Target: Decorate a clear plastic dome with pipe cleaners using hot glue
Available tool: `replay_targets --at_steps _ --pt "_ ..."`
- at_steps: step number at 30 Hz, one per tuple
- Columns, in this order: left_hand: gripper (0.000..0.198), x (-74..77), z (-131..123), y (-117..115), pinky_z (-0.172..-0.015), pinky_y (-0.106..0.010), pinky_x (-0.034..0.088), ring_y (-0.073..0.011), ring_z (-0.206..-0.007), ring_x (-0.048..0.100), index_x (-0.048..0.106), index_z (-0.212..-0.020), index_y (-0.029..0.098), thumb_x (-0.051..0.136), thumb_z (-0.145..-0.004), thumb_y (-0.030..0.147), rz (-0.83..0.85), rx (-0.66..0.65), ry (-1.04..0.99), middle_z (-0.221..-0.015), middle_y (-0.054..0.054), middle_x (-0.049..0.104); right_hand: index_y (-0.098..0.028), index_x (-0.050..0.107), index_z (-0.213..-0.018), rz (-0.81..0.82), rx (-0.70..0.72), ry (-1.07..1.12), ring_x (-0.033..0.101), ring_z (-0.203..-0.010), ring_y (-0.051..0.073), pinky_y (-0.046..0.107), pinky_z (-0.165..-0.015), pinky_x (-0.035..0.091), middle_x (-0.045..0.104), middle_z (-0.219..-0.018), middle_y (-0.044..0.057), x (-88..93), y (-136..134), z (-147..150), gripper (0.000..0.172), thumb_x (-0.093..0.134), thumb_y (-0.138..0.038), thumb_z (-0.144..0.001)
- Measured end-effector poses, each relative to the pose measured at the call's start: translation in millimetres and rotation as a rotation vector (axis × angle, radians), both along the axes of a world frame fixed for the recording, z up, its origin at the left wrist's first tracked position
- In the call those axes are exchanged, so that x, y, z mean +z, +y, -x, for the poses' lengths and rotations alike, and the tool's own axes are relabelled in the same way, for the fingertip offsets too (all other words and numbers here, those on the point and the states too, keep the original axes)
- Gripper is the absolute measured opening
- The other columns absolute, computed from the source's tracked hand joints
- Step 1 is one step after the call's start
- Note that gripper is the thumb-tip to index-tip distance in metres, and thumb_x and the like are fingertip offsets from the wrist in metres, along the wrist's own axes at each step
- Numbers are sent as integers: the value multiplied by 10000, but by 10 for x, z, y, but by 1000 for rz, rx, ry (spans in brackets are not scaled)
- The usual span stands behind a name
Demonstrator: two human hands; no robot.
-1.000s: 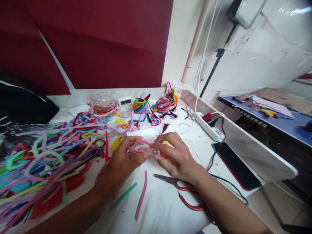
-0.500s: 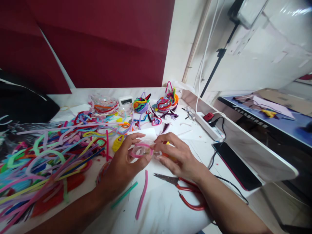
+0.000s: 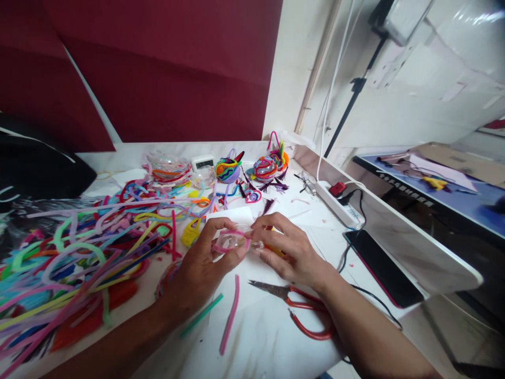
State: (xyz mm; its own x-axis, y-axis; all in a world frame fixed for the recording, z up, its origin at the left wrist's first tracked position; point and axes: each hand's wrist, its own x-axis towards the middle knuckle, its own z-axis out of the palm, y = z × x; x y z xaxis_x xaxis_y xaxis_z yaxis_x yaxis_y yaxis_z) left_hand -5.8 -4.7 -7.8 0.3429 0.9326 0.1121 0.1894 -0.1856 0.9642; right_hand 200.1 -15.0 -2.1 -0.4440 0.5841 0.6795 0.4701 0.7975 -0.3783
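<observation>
Pipe cleaners [image 3: 74, 263] lay heaped at left. The left hand [image 3: 207, 258] held a pink-banded clear bauble [image 3: 232, 241] over the table [image 3: 256, 352], between both hands. The right hand [image 3: 298, 247] pinched the bauble's right end. Scissors [image 3: 286, 293] lay partly hidden by the right forearm [image 3: 366, 321]; farther right, a phone [image 3: 382, 268].

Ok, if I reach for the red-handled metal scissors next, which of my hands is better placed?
Probably your right hand: the red-handled metal scissors lie nearer it, handles beside your right forearm. Your left hand is farther away, and both hold the clear pink-banded plastic piece.
</observation>
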Motion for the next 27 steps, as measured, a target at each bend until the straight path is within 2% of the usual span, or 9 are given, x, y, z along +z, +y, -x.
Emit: replay_targets --at_steps 8,19,27 --pt "242 -119 19 58 -853 -311 451 -214 -1134 547 506 -1111 298 620 -900 324 -92 -38 -41 -1178 -1 587 -202 616 -1098 8 -6 0 620 -972 220 376 -822 543 620 -1047 114 -7 8 -10 163 533 -238 -963" --pt "232 -151 30 84 -848 -307 457 -206 -1123 553 524 -1113 300 623 -906 333 -124 -64 -56 -1155 -1 596 -181 624 -1078 31 16 30 617 -983 221 373 -834 537 614 -1057 122 4 -2 -16 149 577 -196 -938" --pt "222 -133 18 65 -856 -314 458 -215 -1127 545 531 -1098 302 616 -894 328 -146 -29 -17 -1160 -2 594 -197 610 -1129 61 23 72 617 -997 218 380 -848 540 610 -1068 113 -20 12 -20 205 602 -199 -924"
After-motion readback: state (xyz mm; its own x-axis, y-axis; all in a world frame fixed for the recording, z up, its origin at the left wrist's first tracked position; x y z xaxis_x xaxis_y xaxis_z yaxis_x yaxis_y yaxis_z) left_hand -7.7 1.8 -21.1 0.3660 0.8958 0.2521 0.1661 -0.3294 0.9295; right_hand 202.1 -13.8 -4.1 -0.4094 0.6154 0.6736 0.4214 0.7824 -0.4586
